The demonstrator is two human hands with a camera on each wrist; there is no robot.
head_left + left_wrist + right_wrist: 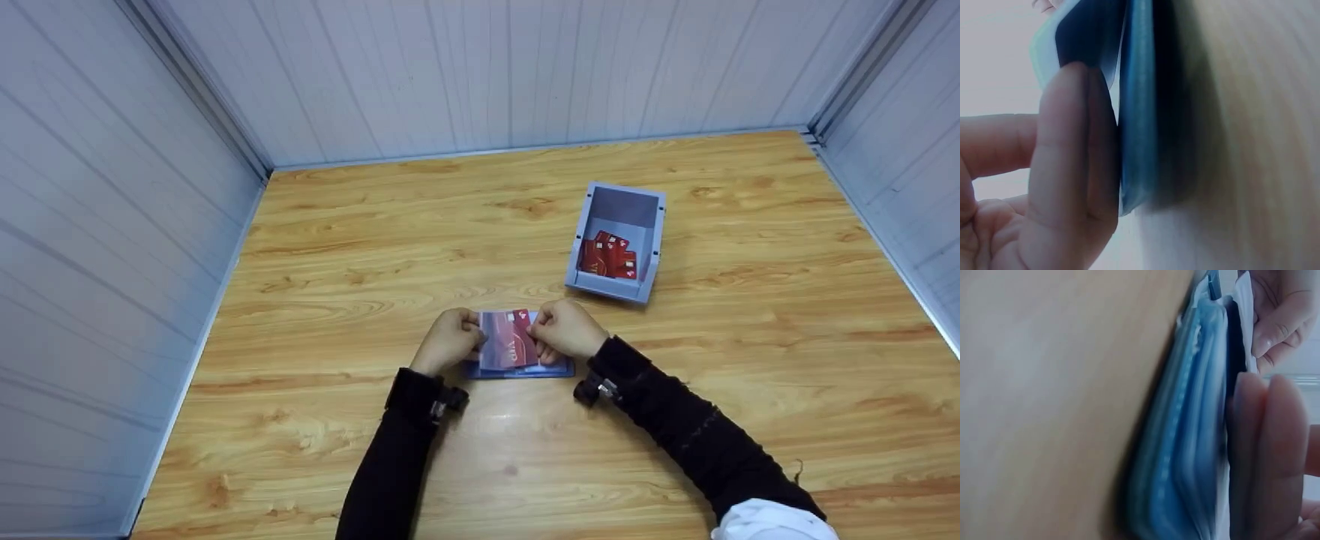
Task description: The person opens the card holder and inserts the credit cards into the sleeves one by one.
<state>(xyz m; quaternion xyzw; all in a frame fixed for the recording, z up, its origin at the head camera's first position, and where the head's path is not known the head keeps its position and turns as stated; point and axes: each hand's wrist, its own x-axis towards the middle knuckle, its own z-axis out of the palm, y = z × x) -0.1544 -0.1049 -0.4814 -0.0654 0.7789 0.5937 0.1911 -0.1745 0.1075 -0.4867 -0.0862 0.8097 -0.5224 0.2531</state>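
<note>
A blue card holder (pixel 551 370) with clear plastic pages lies on the table between the hands. My left hand (pixel 452 341) pinches the left edge of a raised clear sleeve (pixel 493 345). A red card (pixel 523 341) with a chip and gold lettering sits at the sleeve's right side, and my right hand (pixel 568 330) pinches its right edge. How far the card lies inside the sleeve I cannot tell. From the right wrist, the holder's stitched blue edge (pixel 1162 478) and stacked pages show. Left fingers (pixel 1061 152) stand against the holder's side in the left wrist view.
A grey open-front bin (pixel 650 244) stands behind and to the right of the holder. Several red cards (pixel 609 257) lie loosely overlapped at its near end. The wood-patterned table (pixel 360 247) has pale panel walls along its back and sides.
</note>
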